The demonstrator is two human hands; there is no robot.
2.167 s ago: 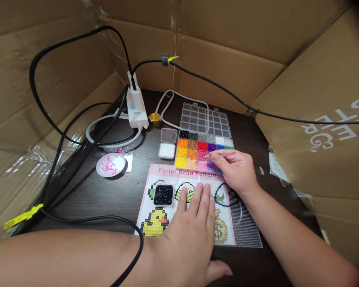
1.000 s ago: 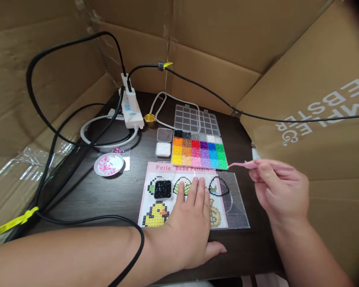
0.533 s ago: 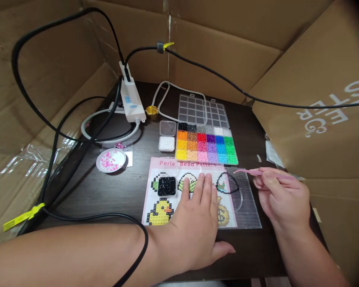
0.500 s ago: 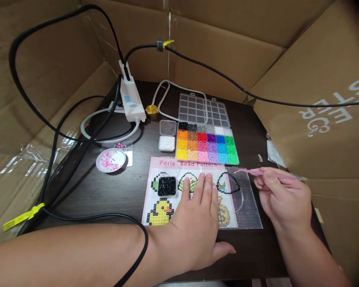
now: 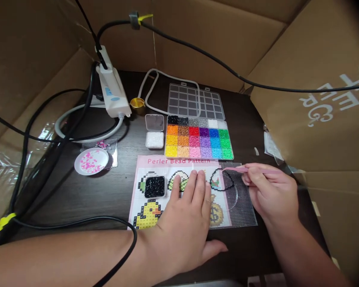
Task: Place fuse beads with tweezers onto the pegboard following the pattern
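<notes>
My left hand (image 5: 187, 223) lies flat, fingers stretched out, on the pink-edged bead pattern sheet (image 5: 155, 161) and the clear pegboard (image 5: 242, 211) over it. My right hand (image 5: 272, 195) pinches pink tweezers (image 5: 237, 169), whose tip hovers at the black bead outline (image 5: 224, 179) on the pegboard. Whether a bead sits in the tip is too small to see. Behind the sheet stands an open bead box (image 5: 199, 141) with many colour compartments. A small square tray of black beads (image 5: 154, 186) rests on the sheet's left part.
A white dish of pink beads (image 5: 91, 161) sits at the left. A small box of white beads (image 5: 154, 139), a gold cap (image 5: 137, 103), a white power adapter (image 5: 112, 91) and black cables (image 5: 48, 167) lie around. Cardboard walls (image 5: 317, 99) close in all sides.
My right hand left the bead box, swung out to the right, then came back left and down, bringing the tweezers' tip to the black outline. The left hand stayed flat on the sheet.
</notes>
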